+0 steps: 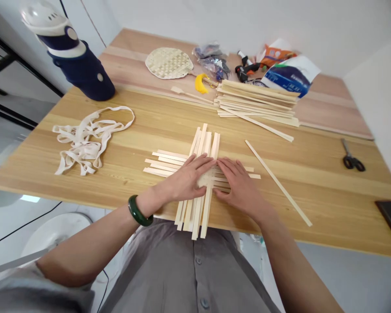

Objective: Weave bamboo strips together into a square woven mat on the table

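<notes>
And there's the tall navy-blue bottle (81, 71) with its pale domed top! Just in front of it, a tangled off-white cloth ribbon (84, 126); far right of the bottle, black-handled metal scissors (348, 154) (blades pointing away).

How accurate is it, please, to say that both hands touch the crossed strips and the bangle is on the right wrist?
Wrong side: the head view shows the bangle on the left wrist; both hands touch the crossed strips.
</notes>
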Tool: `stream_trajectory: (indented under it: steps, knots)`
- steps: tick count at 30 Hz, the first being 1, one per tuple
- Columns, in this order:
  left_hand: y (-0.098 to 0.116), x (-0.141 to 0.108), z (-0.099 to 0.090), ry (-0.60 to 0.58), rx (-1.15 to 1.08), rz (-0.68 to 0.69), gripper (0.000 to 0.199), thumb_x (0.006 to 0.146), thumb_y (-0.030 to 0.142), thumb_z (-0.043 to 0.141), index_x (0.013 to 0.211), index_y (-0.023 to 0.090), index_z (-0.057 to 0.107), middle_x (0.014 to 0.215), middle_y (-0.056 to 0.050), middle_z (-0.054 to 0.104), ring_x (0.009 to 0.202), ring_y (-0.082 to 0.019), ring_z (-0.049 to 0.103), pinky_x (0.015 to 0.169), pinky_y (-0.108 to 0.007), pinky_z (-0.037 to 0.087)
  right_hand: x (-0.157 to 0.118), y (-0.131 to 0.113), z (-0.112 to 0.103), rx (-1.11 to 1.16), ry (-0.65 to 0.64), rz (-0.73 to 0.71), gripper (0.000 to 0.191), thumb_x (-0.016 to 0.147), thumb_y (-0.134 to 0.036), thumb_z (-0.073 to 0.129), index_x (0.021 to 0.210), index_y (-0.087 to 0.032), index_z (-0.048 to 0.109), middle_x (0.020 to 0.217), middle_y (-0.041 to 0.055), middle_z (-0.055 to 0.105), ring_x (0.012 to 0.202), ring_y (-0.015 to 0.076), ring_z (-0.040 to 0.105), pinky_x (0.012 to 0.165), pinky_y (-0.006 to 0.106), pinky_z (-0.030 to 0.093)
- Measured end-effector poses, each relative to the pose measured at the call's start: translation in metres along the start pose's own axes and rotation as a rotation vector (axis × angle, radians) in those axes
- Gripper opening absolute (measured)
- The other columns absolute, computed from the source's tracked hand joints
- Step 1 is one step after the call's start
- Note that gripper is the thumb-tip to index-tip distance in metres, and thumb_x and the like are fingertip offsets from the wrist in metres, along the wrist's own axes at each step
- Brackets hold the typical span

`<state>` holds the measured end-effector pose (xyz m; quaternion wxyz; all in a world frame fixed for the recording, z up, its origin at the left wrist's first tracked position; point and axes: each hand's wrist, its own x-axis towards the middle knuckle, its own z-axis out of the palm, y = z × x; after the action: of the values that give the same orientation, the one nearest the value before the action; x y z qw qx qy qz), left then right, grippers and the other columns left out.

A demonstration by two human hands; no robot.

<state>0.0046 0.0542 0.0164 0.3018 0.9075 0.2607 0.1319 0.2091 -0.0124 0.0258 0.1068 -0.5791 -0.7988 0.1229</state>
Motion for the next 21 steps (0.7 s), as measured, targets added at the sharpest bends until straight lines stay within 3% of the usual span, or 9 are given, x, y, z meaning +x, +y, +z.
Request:
stream_trajectory:
  steps: [5, 11, 16, 21]
  knots:
    - [-0.004, -0.001, 0.005, 0.062, -0.03, -0.011, 0.076, 0.078, 0.02, 0.062, 0.15, 0.016, 0.035, 0.149, -0.016, 0.045, 0.147, -0.029, 0.029, 0.122, -0.051, 0.018, 0.001, 0.0, 0.002, 0.006, 0.017, -0.018, 0.073, 0.083, -0.031, 0.056, 0.15, -0.014, 0.032, 0.148, 0.0171, 0.045, 0.14, 0.0299, 0.04, 0.119, 0.056, 0.029]
    - [-0.006, 0.001, 0.01, 0.073, -0.026, -0.032, 0.075, 0.077, 0.018, 0.064, 0.148, 0.015, 0.038, 0.147, -0.014, 0.048, 0.146, -0.028, 0.031, 0.122, -0.05, 0.019, 0.004, -0.005, 0.006, 0.04, 0.06, 0.012, 0.072, 0.079, -0.023, 0.056, 0.147, -0.012, 0.035, 0.144, 0.0181, 0.049, 0.137, 0.0307, 0.044, 0.11, 0.051, 0.044]
    - [-0.006, 0.001, 0.01, 0.065, -0.027, -0.037, 0.074, 0.078, 0.017, 0.064, 0.148, 0.018, 0.038, 0.148, -0.012, 0.048, 0.146, -0.027, 0.031, 0.122, -0.049, 0.019, 0.002, -0.007, 0.011, 0.09, 0.084, 0.054, 0.075, 0.08, -0.021, 0.053, 0.151, -0.017, 0.028, 0.148, 0.0161, 0.045, 0.139, 0.0294, 0.043, 0.111, 0.052, 0.044]
    - [-0.008, 0.002, 0.012, 0.062, -0.023, -0.044, 0.074, 0.079, 0.017, 0.064, 0.148, 0.018, 0.038, 0.149, -0.012, 0.048, 0.146, -0.027, 0.031, 0.122, -0.049, 0.019, 0.002, -0.007, 0.011, 0.07, 0.079, 0.046, 0.075, 0.08, -0.019, 0.053, 0.15, -0.014, 0.029, 0.147, 0.0173, 0.046, 0.139, 0.0292, 0.042, 0.112, 0.05, 0.043]
